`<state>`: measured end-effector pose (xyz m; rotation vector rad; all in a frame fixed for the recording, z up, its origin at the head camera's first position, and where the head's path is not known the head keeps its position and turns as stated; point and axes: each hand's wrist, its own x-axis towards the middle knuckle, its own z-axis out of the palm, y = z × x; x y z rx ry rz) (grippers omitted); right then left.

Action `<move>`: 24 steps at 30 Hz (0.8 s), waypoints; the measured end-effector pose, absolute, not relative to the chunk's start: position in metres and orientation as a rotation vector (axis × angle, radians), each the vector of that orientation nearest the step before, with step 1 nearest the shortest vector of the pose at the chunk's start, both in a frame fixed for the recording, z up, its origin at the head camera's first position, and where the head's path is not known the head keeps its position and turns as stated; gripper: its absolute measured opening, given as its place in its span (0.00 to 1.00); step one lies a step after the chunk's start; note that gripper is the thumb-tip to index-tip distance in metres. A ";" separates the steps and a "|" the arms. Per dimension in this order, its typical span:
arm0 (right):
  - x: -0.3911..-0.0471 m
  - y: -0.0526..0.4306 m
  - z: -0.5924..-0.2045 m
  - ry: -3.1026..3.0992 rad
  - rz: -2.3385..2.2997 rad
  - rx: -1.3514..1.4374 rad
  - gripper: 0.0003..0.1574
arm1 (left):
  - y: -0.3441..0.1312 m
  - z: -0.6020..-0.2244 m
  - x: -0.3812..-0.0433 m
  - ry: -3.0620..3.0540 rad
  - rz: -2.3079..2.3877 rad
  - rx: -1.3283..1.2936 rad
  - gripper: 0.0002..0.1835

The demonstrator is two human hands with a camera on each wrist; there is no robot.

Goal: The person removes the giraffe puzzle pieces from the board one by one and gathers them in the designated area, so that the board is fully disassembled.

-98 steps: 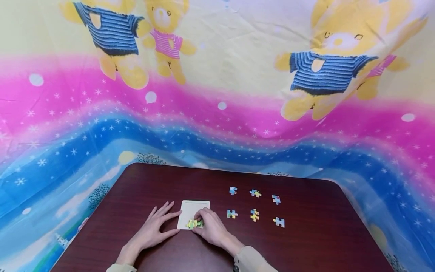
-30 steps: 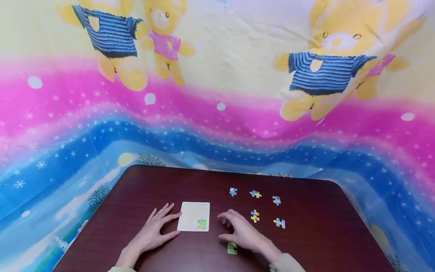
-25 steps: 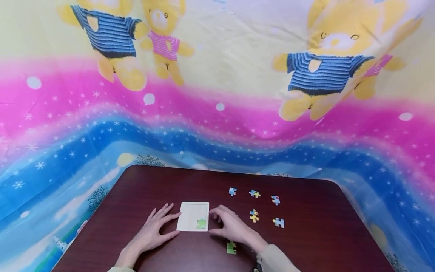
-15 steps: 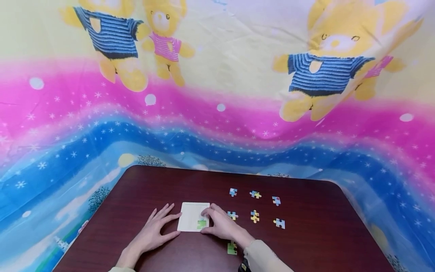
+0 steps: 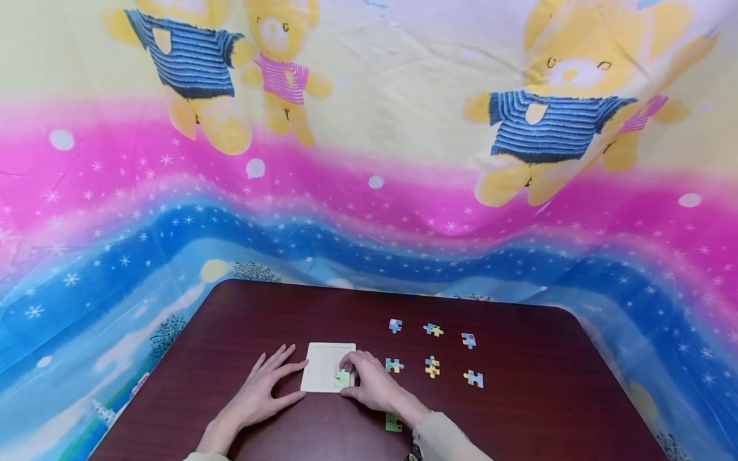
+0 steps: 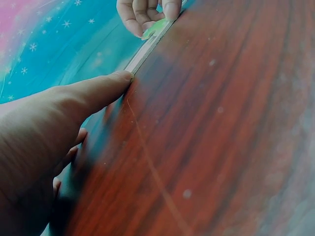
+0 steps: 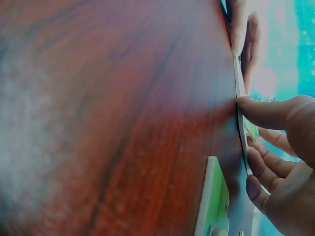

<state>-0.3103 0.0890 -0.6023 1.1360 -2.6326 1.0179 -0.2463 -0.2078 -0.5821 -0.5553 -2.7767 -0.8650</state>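
Observation:
A white square puzzle tray (image 5: 319,363) lies on the table, with a green jigsaw piece (image 5: 340,380) at its near right corner. My right hand (image 5: 375,386) pinches this piece between thumb and fingers. In the left wrist view the green piece (image 6: 154,29) is tilted up from the tray. The right thumb (image 7: 268,112) is right at the tray's edge in the right wrist view. My left hand (image 5: 259,389) rests at the tray's left side, fingers spread, its thumb (image 6: 106,88) touching the near left corner.
Several blue and yellow jigsaw pieces, such as a yellow one (image 5: 432,367), lie in two rows on the dark red table (image 5: 519,422). A green piece (image 5: 393,423) lies nearer, partly behind the right forearm. A bear-print cloth (image 5: 369,141) hangs beyond the table.
My right hand has moved left from the table back to the tray and gripped the green corner piece, which now tilts. Another green piece now lies on the table. The left hand has stayed put.

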 end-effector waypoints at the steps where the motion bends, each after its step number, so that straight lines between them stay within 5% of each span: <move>1: -0.311 0.089 -0.604 -2.620 1.007 1.133 0.26 | -0.208 -0.582 -0.246 -2.776 -0.864 -0.556 0.31; 9: -0.312 0.088 -0.610 -2.629 1.033 1.062 0.23 | -0.208 -0.581 -0.246 -2.780 -0.877 -0.556 0.31; 18: -0.281 0.072 -0.559 -2.801 0.910 0.875 0.31 | -0.210 -0.581 -0.246 -2.783 -0.868 -0.550 0.30; 24: -0.275 0.065 -0.555 -2.855 0.834 0.802 0.22 | -0.209 -0.581 -0.246 -2.785 -0.873 -0.564 0.30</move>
